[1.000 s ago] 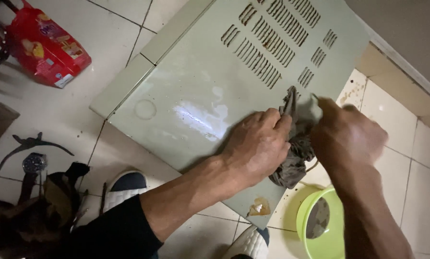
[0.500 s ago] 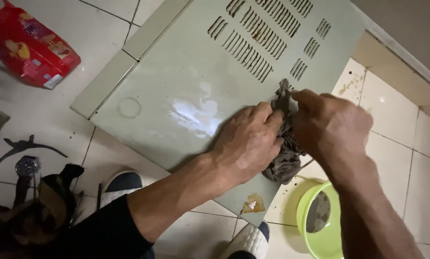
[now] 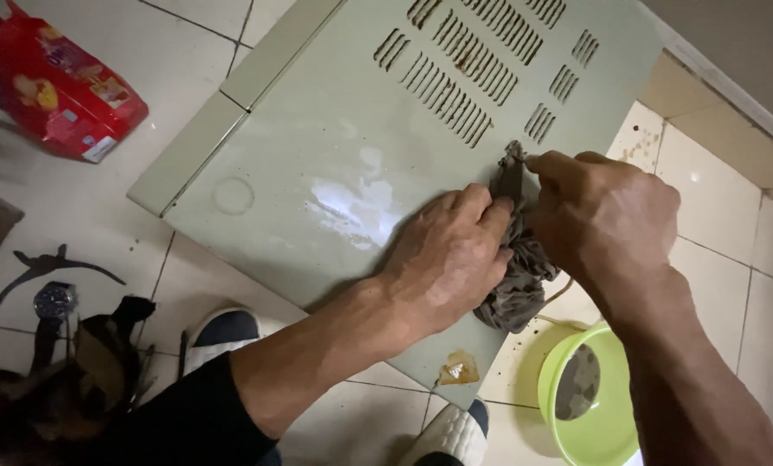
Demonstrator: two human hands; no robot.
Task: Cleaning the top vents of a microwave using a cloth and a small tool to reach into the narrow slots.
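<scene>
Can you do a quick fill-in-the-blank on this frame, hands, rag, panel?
1. Both hands, left and right, grip a grey ____.
2. The rag lies on a pale green metal ____ with vent slots.
3. The bowl beside the panel is lime ____.
4. The bag on the floor is ____.

Missing words: rag; panel; green; red

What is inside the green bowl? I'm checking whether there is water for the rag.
The green bowl holds liquid with a dark patch in it; what the patch is cannot be told. The right hand's forearm covers part of the bowl's rim.
</scene>
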